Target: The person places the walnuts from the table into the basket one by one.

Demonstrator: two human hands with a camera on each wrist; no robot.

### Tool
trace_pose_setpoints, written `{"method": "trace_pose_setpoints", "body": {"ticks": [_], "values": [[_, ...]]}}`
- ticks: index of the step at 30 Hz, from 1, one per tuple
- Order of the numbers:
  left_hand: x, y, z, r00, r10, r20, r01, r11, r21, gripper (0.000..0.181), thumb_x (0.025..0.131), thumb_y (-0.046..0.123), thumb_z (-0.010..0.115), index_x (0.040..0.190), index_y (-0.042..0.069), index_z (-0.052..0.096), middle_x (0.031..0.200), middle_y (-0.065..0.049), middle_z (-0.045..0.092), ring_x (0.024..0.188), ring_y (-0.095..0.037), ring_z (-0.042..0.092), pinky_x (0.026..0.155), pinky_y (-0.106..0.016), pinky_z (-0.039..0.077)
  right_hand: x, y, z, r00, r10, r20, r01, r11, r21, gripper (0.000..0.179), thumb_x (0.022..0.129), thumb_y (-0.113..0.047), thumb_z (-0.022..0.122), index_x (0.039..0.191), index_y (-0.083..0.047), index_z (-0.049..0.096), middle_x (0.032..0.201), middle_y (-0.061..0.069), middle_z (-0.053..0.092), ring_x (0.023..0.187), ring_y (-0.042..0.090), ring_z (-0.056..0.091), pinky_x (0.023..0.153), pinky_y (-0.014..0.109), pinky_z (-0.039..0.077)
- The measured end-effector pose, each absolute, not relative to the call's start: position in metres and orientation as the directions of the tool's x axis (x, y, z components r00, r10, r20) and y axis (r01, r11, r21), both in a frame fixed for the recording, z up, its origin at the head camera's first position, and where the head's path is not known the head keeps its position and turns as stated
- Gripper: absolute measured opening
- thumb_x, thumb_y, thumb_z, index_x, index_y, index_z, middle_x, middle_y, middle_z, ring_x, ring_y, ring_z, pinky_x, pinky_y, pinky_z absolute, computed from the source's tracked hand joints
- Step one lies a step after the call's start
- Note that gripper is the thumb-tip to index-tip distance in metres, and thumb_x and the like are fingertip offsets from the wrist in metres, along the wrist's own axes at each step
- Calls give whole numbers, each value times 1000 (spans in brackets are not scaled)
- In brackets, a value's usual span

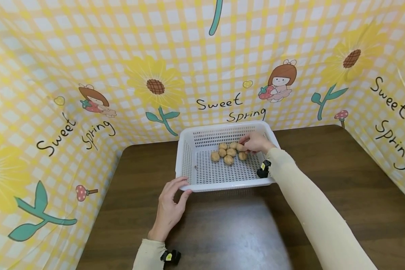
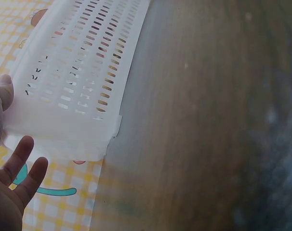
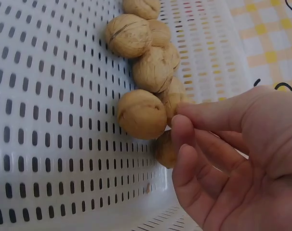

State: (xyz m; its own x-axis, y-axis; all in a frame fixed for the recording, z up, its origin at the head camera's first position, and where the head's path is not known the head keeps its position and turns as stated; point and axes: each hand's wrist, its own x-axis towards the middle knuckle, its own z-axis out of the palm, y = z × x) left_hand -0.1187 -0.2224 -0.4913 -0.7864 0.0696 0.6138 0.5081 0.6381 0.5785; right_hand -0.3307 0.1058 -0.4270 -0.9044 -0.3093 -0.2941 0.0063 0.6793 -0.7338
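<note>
A white plastic basket (image 1: 222, 184) with slotted walls holds several walnuts (image 1: 228, 160) grouped toward its middle and right. My left hand (image 1: 170, 206) holds its near left corner, fingers at the left rim and thumb by the front. In the left wrist view the thumb lies against the basket's wall (image 2: 64, 115), while two other fingers (image 2: 23, 149) extend apart from it. Reaching inside, my right hand (image 1: 256, 142) is among the walnuts at the right. Its bent fingertips pinch a walnut (image 3: 172, 94), partly hidden by them; another walnut (image 3: 142, 114) lies beside it.
The basket stands on a dark brown wooden table (image 1: 138, 180), near its back edge. A yellow checkered cloth (image 1: 209, 75) with printed flowers rises behind and at both sides. A small dark speck (image 1: 195, 167) lies on the basket floor.
</note>
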Motion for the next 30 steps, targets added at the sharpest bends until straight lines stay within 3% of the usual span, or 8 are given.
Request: {"method": "trace_pose_setpoints", "body": {"ticks": [5,13,18,23,30], "values": [[-120,-223,-492,-790,69,609,506,633,586,22,93,9,82,114,6,76,134,-1,73,121,-24,64,107,-22,44,-331,105,-427,-911,-311,-272,-7,670,-742,35,103,-12,66,136,0,68,110,16,75,78,16,65,67,31,54],[-119,-223,-493,-788,71,612,511,630,585,22,93,9,82,115,9,76,134,-1,72,122,-24,64,108,-22,44,-326,109,-404,-904,-370,-215,-47,585,-810,42,105,-14,63,144,2,62,132,23,71,88,23,69,69,30,55],[-119,-223,-491,-782,70,619,517,628,582,23,93,9,82,115,12,76,134,1,72,122,-23,64,107,-23,44,-315,112,-372,-909,-391,-142,-120,574,-810,37,104,-23,69,137,-6,69,115,14,78,79,17,67,64,27,50],[-120,-222,-491,-771,66,633,528,622,578,22,93,8,81,115,9,76,133,-1,73,120,-24,64,106,-23,44,-296,118,-346,-915,-400,-50,-192,542,-818,33,101,-29,73,126,-7,74,108,7,80,75,14,65,70,29,51],[-119,-222,-491,-786,71,614,511,633,581,22,93,10,82,114,12,76,133,-1,73,121,-24,64,107,-21,44,-250,136,-342,-931,-364,-2,-173,446,-878,30,104,-30,70,122,-6,75,95,-4,78,73,13,61,64,26,48]]}}
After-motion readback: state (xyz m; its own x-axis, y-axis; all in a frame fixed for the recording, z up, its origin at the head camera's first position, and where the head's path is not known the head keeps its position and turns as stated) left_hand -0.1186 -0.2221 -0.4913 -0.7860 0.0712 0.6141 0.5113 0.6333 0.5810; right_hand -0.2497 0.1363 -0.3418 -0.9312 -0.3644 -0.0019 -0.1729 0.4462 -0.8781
